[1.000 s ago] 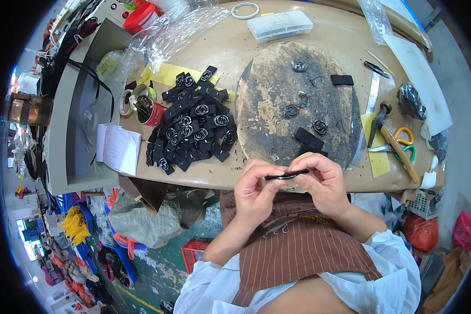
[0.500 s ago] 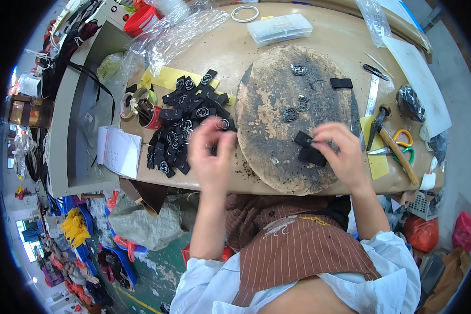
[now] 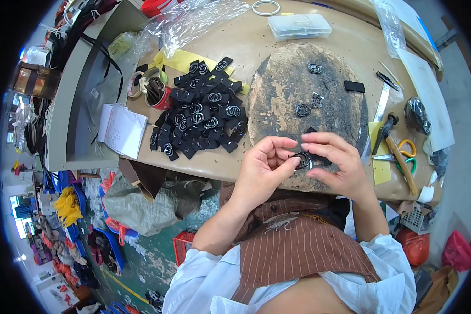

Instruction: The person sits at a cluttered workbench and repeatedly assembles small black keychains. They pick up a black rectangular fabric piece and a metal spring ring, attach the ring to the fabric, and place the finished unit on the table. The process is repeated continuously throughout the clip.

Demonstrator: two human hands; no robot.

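Observation:
Over the front of a round, worn wooden board [image 3: 277, 99], my two hands are close together. My left hand [image 3: 267, 170] pinches a dark, ring-shaped metal ornament [image 3: 301, 158] between thumb and fingers. Facing it, my right hand [image 3: 340, 162] is open, its thumb and fingers apart around the ornament. A black fabric tab [image 3: 311, 131] shows partly behind the fingers. Farther back on the board lie three loose ornaments, one of them a ring ornament [image 3: 314, 68], and another black tab [image 3: 354, 86]. To the left is a pile of black tabs with ring ornaments [image 3: 199, 118].
Right of the board lie a hammer [image 3: 397, 157], scissors [image 3: 407, 148], a metal ruler [image 3: 383, 102] and a cutter [image 3: 387, 81]. A clear plastic box [image 3: 300, 27] is behind it. Past the pile stand a red tin [image 3: 159, 98] and a notepad [image 3: 123, 131].
My left hand has come from beside the pile to the board, now with a ring ornament in its fingers. My right hand has let go of the black tab and opened. The view has shifted slightly.

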